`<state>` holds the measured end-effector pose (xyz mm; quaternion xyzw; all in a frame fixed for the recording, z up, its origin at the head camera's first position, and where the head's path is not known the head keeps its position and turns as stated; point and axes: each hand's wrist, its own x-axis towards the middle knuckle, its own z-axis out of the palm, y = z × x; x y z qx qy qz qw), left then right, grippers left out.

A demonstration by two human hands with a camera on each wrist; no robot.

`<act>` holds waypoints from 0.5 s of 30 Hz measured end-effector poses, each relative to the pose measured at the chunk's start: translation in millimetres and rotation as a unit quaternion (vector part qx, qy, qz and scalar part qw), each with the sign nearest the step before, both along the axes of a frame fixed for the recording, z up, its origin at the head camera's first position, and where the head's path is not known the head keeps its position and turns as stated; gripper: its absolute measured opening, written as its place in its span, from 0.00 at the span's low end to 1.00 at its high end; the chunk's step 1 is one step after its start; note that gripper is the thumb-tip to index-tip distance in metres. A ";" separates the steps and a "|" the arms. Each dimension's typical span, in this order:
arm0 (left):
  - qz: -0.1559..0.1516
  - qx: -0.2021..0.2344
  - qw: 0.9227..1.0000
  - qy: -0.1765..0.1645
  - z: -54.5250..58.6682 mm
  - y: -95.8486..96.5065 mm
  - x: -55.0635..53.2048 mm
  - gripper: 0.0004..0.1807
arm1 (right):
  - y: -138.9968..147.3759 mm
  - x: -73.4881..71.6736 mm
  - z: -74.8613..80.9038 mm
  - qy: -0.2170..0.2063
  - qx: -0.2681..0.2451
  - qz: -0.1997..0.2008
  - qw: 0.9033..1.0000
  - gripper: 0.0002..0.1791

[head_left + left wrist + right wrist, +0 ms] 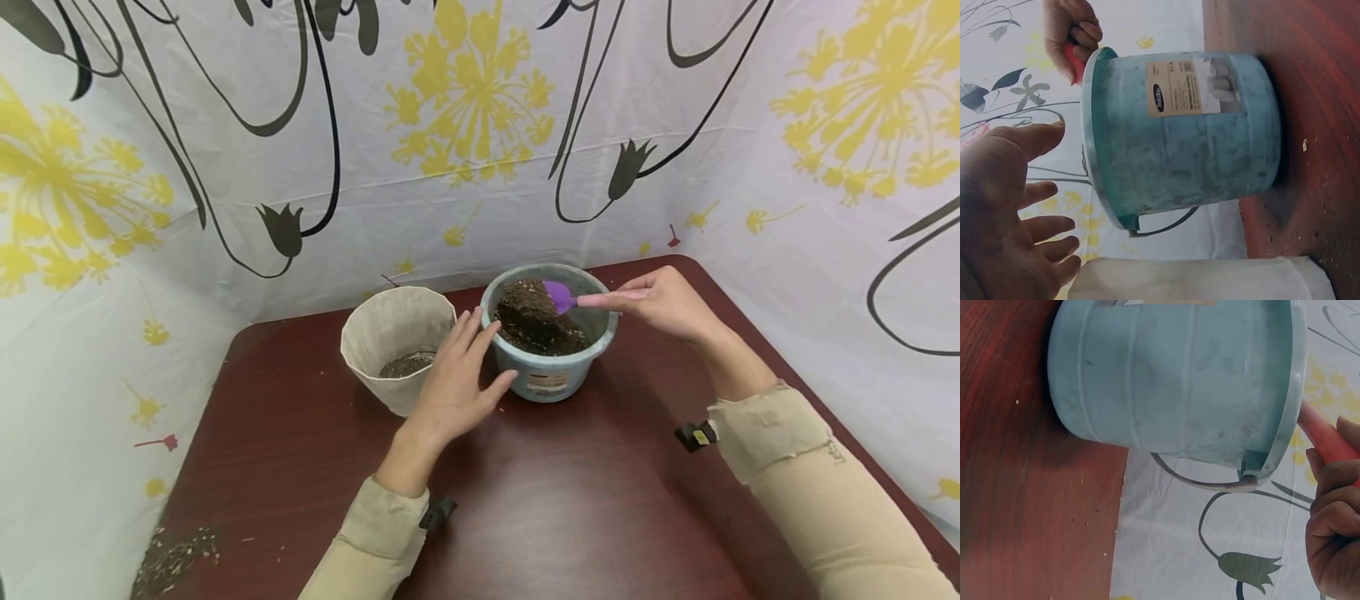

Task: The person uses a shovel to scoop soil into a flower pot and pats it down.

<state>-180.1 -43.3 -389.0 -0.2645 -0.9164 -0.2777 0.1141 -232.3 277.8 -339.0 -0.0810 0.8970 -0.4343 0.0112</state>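
1. Small hand trowel, purple blade and pink handle: blade down inside the bucket against the soil, handle out over the rim. Blade tip hidden; can't tell how deep. Likely light and stiff, nose-heavy once loaded; grip the handle, keep it level or it spills.
2. Right hand: fingers curled round the trowel handle, a sound place to hold.
3. Dark brown, crumbly potting soil: heaped inside the bucket toward the left. Looks loose; should scoop easily and shed crumbs.
4. Round pale-blue plastic bucket: upright, label on the front, bail handle hanging down. Probably fairly heavy with soil, walls semi-stiff; steady it by the rim.
5. Left hand: fingers extended, thumb apart, holding nothing. Near the bucket rim, not touching it; contact with the pot unclear.
6. Off-white faceted pot: upright just left of the bucket, a little soil at the bottom. Looks light, thin-walled, easy to tip; brace the outer wall.
7. Dark red-brown wooden-look surface: carries both containers; loose soil crumbs at near left.
8. White floral-print sheet: hangs behind.
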 end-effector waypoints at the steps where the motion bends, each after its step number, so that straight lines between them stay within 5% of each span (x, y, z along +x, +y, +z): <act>1: 0.003 -0.005 1.000 0.005 0.9 -1.5 0.0 0.38 | -0.6 -0.2 0.4 -0.001 -0.002 0.003 1.000 0.17; 8: 0.032 -0.044 0.997 0.050 0.9 -13.3 -1.9 0.36 | -6.5 -2.6 1.4 0.003 -0.003 0.013 1.000 0.14; 15: 0.053 -0.056 0.995 0.061 -2.5 -23.3 -2.2 0.34 | -15.7 -5.0 3.2 0.003 0.002 0.015 1.000 0.15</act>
